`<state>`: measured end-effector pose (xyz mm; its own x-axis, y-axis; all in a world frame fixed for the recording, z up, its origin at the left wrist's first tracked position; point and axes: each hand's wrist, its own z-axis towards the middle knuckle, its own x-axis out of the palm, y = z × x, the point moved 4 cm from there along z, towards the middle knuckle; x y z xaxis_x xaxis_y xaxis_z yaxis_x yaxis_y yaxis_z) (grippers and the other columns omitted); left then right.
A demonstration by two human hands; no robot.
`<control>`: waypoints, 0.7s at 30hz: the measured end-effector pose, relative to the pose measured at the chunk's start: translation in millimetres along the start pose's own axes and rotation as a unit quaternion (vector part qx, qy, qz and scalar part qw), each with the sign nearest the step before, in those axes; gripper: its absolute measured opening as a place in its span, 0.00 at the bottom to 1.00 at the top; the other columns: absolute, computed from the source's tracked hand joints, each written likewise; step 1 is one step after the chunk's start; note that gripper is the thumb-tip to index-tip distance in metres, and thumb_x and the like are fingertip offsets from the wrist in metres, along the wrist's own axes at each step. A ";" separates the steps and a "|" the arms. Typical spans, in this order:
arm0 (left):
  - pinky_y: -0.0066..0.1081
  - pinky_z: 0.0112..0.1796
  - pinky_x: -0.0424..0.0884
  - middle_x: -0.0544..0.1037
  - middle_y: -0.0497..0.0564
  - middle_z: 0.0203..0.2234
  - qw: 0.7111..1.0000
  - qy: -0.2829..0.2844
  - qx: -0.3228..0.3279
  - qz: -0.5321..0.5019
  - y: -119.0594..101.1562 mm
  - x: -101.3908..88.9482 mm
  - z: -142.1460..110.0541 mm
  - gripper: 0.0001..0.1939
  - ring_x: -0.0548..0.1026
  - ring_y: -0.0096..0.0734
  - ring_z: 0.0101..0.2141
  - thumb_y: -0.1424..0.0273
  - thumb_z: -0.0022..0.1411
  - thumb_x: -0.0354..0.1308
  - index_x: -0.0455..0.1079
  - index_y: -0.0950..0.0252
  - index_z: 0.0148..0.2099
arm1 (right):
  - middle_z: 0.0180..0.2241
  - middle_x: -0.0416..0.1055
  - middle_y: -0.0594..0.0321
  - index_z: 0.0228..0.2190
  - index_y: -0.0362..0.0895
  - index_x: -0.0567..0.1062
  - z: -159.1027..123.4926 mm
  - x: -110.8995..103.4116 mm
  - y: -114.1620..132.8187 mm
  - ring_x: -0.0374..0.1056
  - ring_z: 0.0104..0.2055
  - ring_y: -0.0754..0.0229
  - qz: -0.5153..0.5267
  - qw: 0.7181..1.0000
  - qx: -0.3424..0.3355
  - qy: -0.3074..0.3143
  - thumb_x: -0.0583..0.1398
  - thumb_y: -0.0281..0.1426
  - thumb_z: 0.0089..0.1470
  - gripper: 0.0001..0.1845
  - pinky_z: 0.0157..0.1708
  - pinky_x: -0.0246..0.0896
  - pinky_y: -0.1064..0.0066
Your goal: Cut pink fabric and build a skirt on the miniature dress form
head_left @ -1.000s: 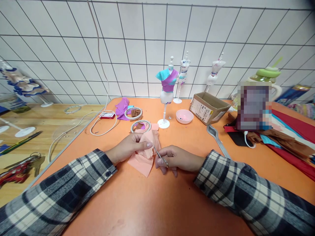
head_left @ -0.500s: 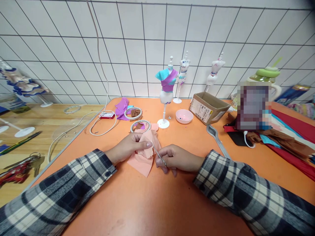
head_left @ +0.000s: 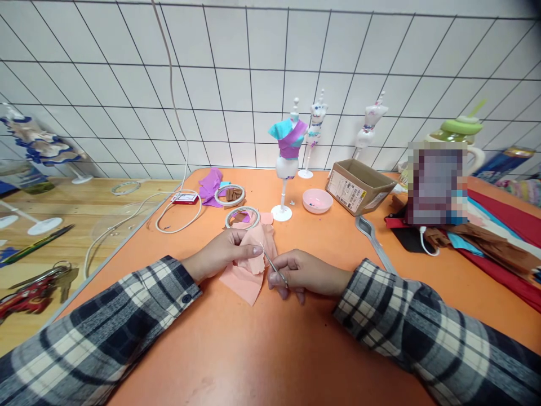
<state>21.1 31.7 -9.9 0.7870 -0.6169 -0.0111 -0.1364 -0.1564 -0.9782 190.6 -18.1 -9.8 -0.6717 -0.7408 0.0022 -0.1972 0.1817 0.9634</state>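
both angled inward, left hand (head_left: 224, 252) pinches peach fabric (head_left: 244, 283), right hand (head_left: 302, 272) clamps a slim metal tool (head_left: 271, 262) between its fingers (head_left: 284, 260).

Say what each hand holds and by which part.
Left hand: peach material, pinched near its middle. Right hand: slim metal tool, by its near end.

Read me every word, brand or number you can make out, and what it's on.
Nothing is legible.
Cardboard box: white label has print, too small to read.
Red-and-white item by the cable: marks too small.
Blue can-like item: too blurred.
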 end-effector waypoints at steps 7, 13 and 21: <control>0.27 0.28 0.71 0.81 0.53 0.26 1.000 -0.003 0.006 -0.003 -2.5 2.3 -1.8 0.17 0.77 0.32 0.25 0.58 0.51 0.68 0.75 0.69 0.32 | 0.21 0.66 0.67 0.29 0.40 0.72 -0.5 -0.1 -2.4 0.61 0.21 0.68 0.007 1.000 0.005 -0.004 0.64 0.49 0.48 0.23 0.14 0.57 0.80; 0.28 0.29 0.71 0.81 0.55 0.28 1.000 -0.003 -0.001 0.006 -2.3 2.6 -1.9 0.18 0.78 0.34 0.26 0.58 0.51 0.69 0.75 0.70 0.33 | 0.22 0.67 0.66 0.30 0.41 0.72 -0.6 0.0 -0.9 0.61 0.20 0.68 -0.009 1.000 0.000 0.000 0.63 0.50 0.49 0.23 0.14 0.58 0.80; 0.29 0.30 0.72 0.81 0.55 0.27 1.000 0.002 -0.003 0.021 -5.9 5.5 -3.4 0.19 0.78 0.35 0.27 0.57 0.50 0.69 0.75 0.71 0.32 | 0.22 0.66 0.67 0.30 0.40 0.72 -0.7 -0.3 -1.2 0.62 0.21 0.68 -0.008 1.000 0.004 -0.007 0.64 0.49 0.49 0.23 0.14 0.58 0.80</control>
<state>24.1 26.6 -3.5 0.7776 -0.6267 -0.0512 -0.1730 -0.1349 -0.9757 191.5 -18.5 -10.7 -0.6778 -0.7350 -0.0162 -0.2135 0.1757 0.9610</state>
